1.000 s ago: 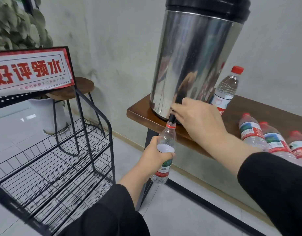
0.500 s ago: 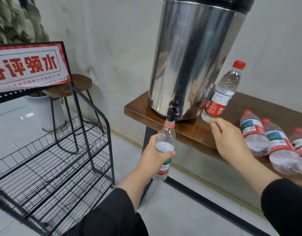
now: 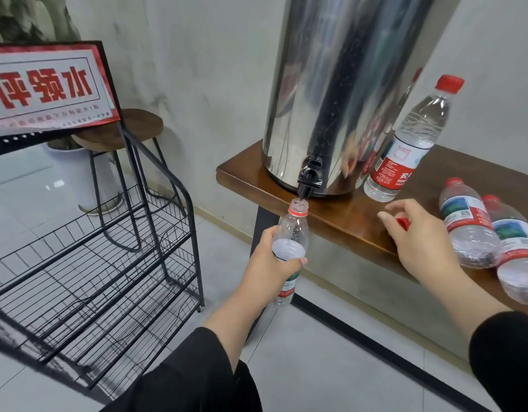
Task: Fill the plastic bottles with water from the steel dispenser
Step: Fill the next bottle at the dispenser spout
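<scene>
The steel dispenser [image 3: 340, 84] stands on a brown wooden shelf [image 3: 354, 215], its black tap [image 3: 309, 176] over the shelf's front edge. My left hand [image 3: 271, 266] grips an uncapped plastic bottle [image 3: 292, 233] around its middle, the open mouth just below the tap. Water fills the bottle to about its shoulder. My right hand [image 3: 417, 239] hovers over the shelf with fingers loosely curled, beside a loose red cap [image 3: 403, 223]. A capped bottle [image 3: 411, 144] stands right of the dispenser. Two capped bottles [image 3: 470, 224] lie on the shelf at the right.
A black wire rack [image 3: 93, 263] with a red and white sign [image 3: 45, 87] stands on the tiled floor at the left. Behind it are a round wooden stool [image 3: 129, 126] and a white plant pot [image 3: 75, 173]. A grey wall runs behind the shelf.
My right hand left the tap and moved right along the shelf to the red cap. The bottle in my left hand dropped slightly below the spout.
</scene>
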`<action>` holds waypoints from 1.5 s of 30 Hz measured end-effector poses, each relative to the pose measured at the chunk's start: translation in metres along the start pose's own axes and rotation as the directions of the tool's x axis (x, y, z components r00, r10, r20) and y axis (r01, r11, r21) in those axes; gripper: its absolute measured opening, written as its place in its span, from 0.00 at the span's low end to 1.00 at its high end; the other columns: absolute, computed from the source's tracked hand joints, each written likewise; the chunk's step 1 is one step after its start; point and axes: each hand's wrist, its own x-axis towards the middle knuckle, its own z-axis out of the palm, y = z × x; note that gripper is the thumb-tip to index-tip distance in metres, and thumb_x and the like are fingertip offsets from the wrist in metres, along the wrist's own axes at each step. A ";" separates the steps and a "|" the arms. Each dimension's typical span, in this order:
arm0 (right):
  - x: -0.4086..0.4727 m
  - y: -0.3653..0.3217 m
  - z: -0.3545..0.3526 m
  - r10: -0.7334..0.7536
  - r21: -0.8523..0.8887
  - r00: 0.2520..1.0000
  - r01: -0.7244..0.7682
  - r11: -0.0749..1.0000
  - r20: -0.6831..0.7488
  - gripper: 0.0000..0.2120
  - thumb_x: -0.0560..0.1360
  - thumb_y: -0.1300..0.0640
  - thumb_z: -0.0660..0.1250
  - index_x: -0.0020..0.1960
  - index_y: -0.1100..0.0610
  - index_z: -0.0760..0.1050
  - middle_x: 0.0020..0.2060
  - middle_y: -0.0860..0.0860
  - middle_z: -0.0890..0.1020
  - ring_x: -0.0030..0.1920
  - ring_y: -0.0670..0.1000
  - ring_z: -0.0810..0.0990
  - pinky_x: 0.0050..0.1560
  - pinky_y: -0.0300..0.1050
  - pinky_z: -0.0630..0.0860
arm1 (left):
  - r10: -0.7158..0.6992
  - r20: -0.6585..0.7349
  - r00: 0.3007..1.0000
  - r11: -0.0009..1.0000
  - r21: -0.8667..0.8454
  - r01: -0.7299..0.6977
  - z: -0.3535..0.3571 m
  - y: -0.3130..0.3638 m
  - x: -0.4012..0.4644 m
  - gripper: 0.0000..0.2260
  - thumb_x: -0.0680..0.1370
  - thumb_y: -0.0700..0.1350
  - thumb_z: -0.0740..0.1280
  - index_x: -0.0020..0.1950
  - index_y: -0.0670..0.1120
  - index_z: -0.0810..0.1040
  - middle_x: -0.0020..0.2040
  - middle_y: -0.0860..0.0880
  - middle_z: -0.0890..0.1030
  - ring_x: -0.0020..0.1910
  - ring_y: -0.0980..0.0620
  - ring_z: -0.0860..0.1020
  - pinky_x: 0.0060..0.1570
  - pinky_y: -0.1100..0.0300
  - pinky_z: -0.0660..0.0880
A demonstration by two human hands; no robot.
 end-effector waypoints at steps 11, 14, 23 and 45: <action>-0.003 0.002 0.008 -0.025 -0.130 0.996 0.013 0.991 -0.091 0.20 0.82 0.39 0.54 0.46 0.53 0.75 0.35 0.48 0.77 0.36 0.46 0.75 0.32 0.39 0.65 | -0.015 -0.020 1.000 0.999 0.039 0.016 0.003 -0.005 0.004 0.30 0.73 0.45 0.78 0.70 0.59 0.68 0.60 0.54 0.79 0.58 0.51 0.80 0.62 0.51 0.79; -0.002 0.003 0.009 -0.024 -0.136 0.994 0.010 0.991 -0.106 0.21 0.83 0.39 0.54 0.45 0.53 0.75 0.34 0.49 0.78 0.35 0.47 0.75 0.33 0.40 0.67 | -0.018 -0.022 1.000 0.999 0.046 0.019 0.004 -0.005 0.004 0.31 0.74 0.46 0.78 0.71 0.59 0.67 0.61 0.54 0.78 0.59 0.50 0.79 0.59 0.53 0.78; -0.002 0.003 0.012 -0.068 -0.226 0.989 0.037 0.973 -0.128 0.20 0.83 0.39 0.53 0.44 0.52 0.74 0.33 0.48 0.77 0.34 0.46 0.76 0.33 0.40 0.68 | -0.039 -0.023 0.999 0.999 0.004 0.039 0.007 -0.009 0.007 0.30 0.74 0.44 0.78 0.70 0.59 0.68 0.60 0.54 0.79 0.58 0.50 0.80 0.59 0.52 0.80; 0.000 0.007 0.016 -0.093 -0.262 0.985 0.052 0.964 -0.148 0.20 0.83 0.40 0.53 0.45 0.52 0.74 0.34 0.47 0.77 0.34 0.45 0.75 0.37 0.41 0.71 | -0.009 0.000 1.000 0.999 0.046 0.009 0.005 -0.003 0.008 0.31 0.74 0.45 0.77 0.71 0.61 0.67 0.61 0.56 0.77 0.59 0.50 0.79 0.59 0.55 0.78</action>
